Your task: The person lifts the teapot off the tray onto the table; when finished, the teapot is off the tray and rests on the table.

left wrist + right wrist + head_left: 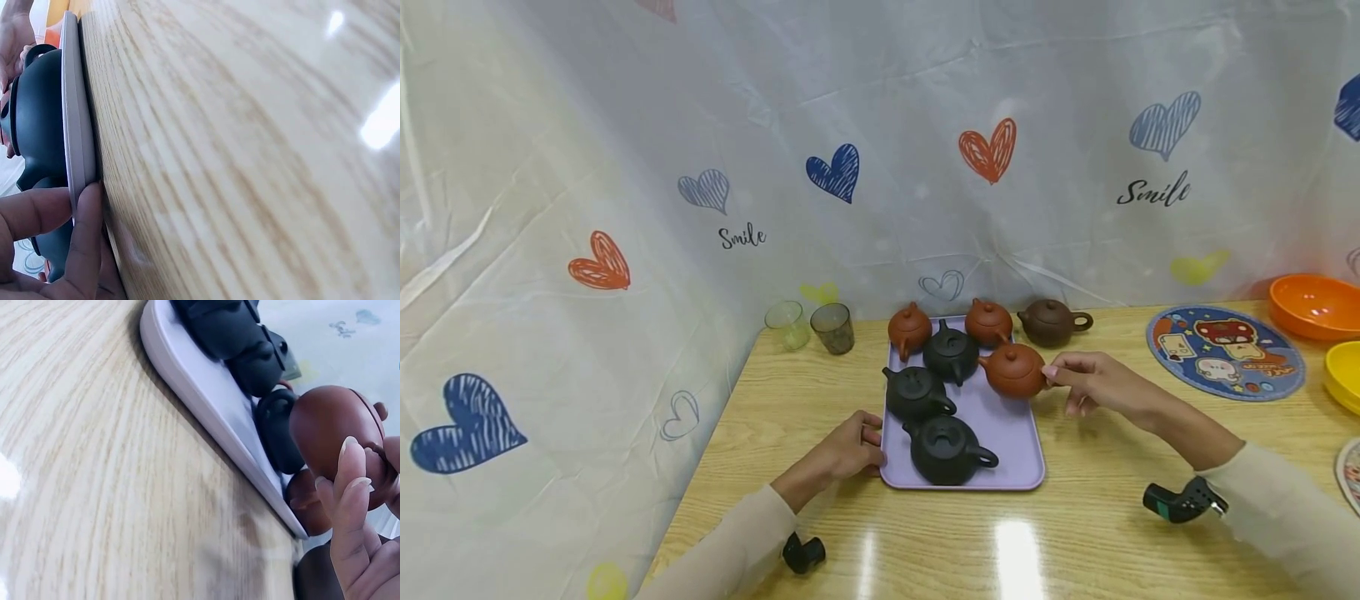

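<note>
Left hand [852,446] pinches the tray [1011,450] by its rim at 8 o'clock; right hand [1093,385] pinches a red pot [1015,372] by its handle over the tray's 2 o'clock side. Three black pots [943,452] and two more red pots [987,322] sit on the tray. On the bench [1097,475], a brown pot [1049,323] stands outside it at 2 o'clock.
</note>
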`<state>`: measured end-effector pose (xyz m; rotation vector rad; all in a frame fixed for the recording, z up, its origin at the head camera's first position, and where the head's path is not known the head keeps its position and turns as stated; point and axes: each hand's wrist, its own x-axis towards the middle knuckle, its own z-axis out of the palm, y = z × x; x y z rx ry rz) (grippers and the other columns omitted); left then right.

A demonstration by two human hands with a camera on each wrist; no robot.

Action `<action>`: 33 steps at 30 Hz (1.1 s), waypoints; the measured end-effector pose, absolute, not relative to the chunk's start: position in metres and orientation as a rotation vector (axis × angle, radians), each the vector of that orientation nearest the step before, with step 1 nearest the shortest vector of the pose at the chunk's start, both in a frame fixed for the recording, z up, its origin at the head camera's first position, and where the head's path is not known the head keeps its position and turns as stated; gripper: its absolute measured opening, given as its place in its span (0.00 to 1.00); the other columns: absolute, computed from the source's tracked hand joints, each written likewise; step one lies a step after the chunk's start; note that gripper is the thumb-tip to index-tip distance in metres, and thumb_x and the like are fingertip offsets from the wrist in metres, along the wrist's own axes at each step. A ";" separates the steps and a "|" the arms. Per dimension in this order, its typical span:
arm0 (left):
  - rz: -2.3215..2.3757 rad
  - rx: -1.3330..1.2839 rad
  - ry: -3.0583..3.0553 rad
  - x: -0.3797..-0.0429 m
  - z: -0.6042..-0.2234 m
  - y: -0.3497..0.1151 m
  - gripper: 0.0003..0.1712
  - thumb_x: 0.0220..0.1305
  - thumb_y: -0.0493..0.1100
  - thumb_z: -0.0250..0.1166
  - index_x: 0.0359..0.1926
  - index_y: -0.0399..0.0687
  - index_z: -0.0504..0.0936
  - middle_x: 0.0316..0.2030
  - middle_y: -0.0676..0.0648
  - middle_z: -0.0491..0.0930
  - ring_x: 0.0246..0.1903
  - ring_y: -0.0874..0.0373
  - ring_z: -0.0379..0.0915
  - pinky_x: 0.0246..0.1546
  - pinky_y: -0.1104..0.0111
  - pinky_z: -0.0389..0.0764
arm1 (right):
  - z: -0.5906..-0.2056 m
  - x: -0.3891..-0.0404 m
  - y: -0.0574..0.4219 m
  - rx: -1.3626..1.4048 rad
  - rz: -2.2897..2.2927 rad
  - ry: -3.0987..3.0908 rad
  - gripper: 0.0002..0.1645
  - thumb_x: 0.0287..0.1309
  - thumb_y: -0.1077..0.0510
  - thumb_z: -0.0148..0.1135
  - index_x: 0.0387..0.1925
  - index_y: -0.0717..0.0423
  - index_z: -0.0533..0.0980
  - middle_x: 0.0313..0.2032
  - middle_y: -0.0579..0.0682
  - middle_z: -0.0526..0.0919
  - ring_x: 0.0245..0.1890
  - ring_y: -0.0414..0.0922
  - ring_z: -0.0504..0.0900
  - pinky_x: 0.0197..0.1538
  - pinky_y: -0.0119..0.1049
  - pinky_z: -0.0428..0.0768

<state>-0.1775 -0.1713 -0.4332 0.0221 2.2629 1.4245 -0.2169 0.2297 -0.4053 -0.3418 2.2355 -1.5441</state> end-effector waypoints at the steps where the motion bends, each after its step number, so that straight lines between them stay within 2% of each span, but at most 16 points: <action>1: 1.426 0.018 2.262 -0.177 -0.433 -0.171 0.35 0.54 0.26 0.65 0.63 0.30 0.64 0.45 0.38 0.71 0.38 0.53 0.74 0.36 0.63 0.87 | -0.405 -0.217 0.230 -0.337 -1.542 2.234 0.23 0.74 0.46 0.53 0.47 0.64 0.76 0.40 0.59 0.79 0.28 0.47 0.83 0.33 0.38 0.83; 12: 1.477 -0.033 2.200 -0.178 -0.430 -0.173 0.34 0.53 0.26 0.65 0.63 0.29 0.65 0.43 0.40 0.70 0.34 0.53 0.73 0.36 0.62 0.88 | -0.398 -0.218 0.238 -0.325 -1.531 2.240 0.23 0.74 0.46 0.53 0.48 0.63 0.76 0.44 0.57 0.78 0.29 0.48 0.82 0.34 0.38 0.83; 19: 1.484 -0.040 2.189 -0.179 -0.430 -0.174 0.34 0.53 0.26 0.64 0.62 0.30 0.66 0.42 0.41 0.70 0.34 0.54 0.73 0.37 0.63 0.88 | -0.395 -0.217 0.244 -0.308 -1.543 2.247 0.20 0.73 0.46 0.54 0.46 0.60 0.77 0.47 0.50 0.79 0.31 0.50 0.83 0.37 0.41 0.84; 33: 1.490 -0.033 2.194 -0.179 -0.430 -0.173 0.34 0.53 0.25 0.64 0.62 0.30 0.66 0.42 0.41 0.70 0.34 0.54 0.73 0.38 0.61 0.88 | -0.395 -0.220 0.264 -0.299 -1.556 2.238 0.15 0.75 0.48 0.52 0.44 0.54 0.77 0.44 0.49 0.78 0.30 0.46 0.83 0.37 0.41 0.84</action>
